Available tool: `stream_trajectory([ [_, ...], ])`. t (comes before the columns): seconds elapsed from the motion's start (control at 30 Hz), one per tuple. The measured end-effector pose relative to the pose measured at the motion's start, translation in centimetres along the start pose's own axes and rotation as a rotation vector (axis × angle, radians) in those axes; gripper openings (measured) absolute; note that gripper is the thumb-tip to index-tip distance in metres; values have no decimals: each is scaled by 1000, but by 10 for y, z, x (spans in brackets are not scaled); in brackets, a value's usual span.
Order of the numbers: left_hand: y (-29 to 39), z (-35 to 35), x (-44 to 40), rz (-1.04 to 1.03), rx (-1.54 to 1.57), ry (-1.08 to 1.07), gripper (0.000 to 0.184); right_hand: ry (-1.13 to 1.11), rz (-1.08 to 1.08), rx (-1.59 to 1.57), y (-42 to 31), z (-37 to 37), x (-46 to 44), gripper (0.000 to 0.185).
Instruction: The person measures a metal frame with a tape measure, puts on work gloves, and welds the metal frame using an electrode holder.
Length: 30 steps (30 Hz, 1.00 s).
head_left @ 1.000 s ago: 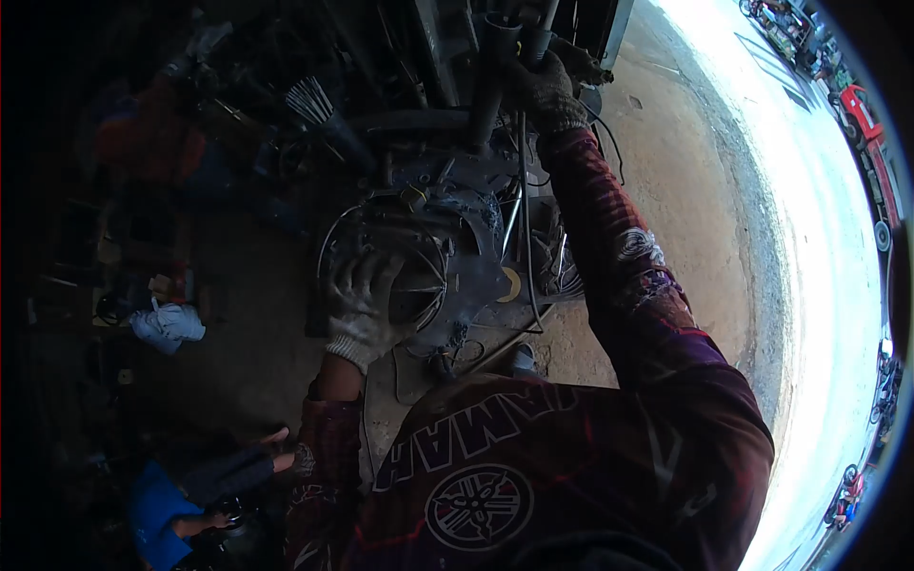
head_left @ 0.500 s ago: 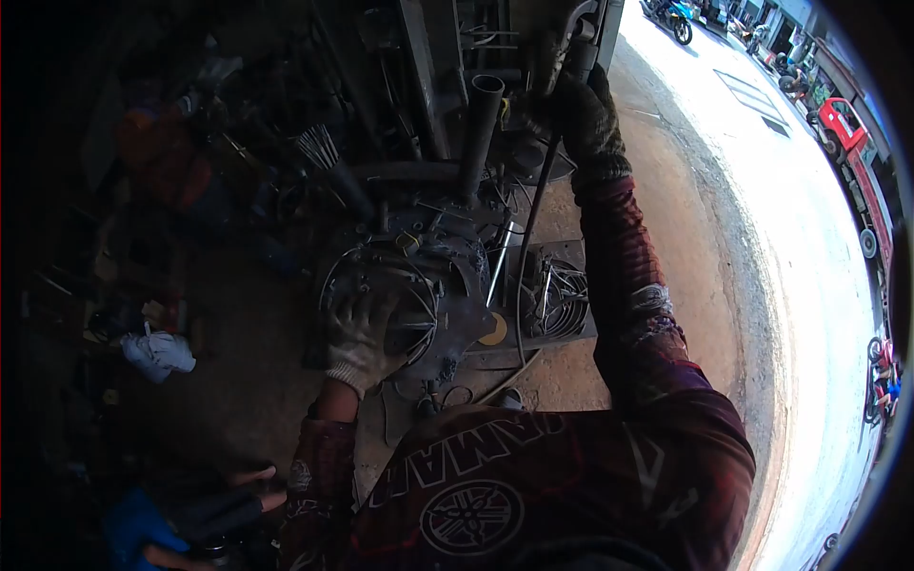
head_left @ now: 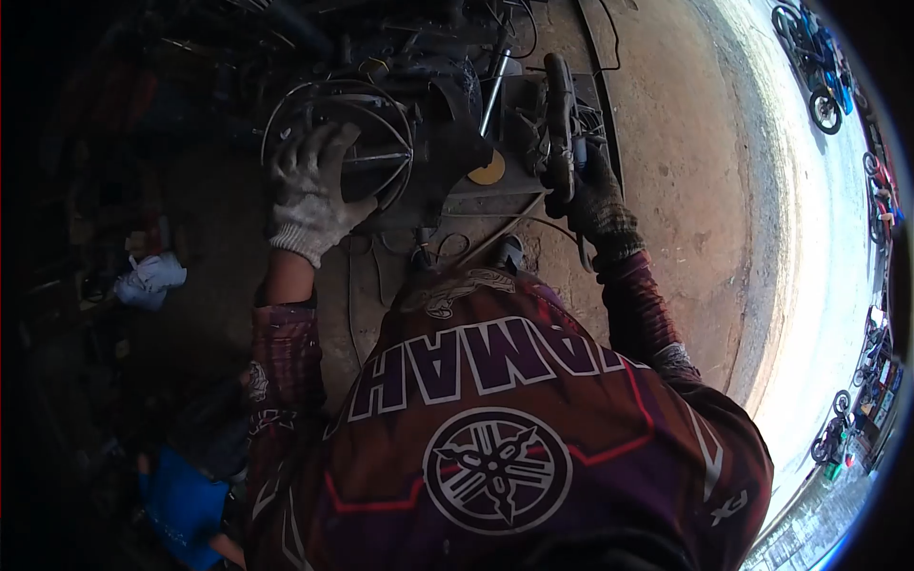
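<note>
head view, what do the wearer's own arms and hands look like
The left hand wears a pale knitted glove, smudged dark, with a ribbed cuff; the right hand's glove looks darker and grimier. The left sleeve and right sleeve are dark maroon, with whitish graphics.

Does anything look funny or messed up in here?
Yes, a crumpled pale bundle off to the left. It looks odd because it seems dropped there in the shadows; I can't tell what it is. The round wire frame at the left hand shows no clear damage, and I see no spill.
</note>
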<state>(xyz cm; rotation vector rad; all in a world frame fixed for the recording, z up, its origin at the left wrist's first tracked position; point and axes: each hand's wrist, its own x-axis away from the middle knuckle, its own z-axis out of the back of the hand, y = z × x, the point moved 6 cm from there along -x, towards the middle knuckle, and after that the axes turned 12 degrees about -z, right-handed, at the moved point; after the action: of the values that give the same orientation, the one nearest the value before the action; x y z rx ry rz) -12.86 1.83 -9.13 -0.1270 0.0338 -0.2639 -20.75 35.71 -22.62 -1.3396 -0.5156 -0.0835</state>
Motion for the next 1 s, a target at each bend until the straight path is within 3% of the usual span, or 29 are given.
stream_trajectory([
  [0.07,1,0,-1,-16,15,9,87,-74,-117,-90,35,-10,-4,40],
  [0.1,1,0,-1,-13,0,15,86,-139,-308,-106,11,-19,15,43],
  [0.2,3,2,-1,-16,-38,29,86,-121,-205,-83,-2,-31,17,49],
  [0.33,3,3,0,-31,-66,104,83,-73,-267,149,-19,-38,-2,56],
  [0.6,0,3,2,-40,-20,110,80,-74,-255,30,-28,-58,-35,51],
  [0.67,0,4,2,-41,-28,117,80,-131,-245,35,-30,-58,-38,72],
  [0.7,-1,4,3,-57,-28,124,80,-133,-247,41,-28,-59,-38,72],
  [0.77,-1,4,4,-70,-24,129,80,-10,-32,252,-35,-58,-33,64],
  [0.9,0,5,4,-69,-33,122,80,-61,-240,217,-43,-58,-23,50],
  [0.93,0,5,4,-77,-30,129,79,-33,106,434,-32,-54,-35,44],
  [1.0,-1,4,3,-77,-30,132,78,-2,456,643,-38,-60,-33,38],
])
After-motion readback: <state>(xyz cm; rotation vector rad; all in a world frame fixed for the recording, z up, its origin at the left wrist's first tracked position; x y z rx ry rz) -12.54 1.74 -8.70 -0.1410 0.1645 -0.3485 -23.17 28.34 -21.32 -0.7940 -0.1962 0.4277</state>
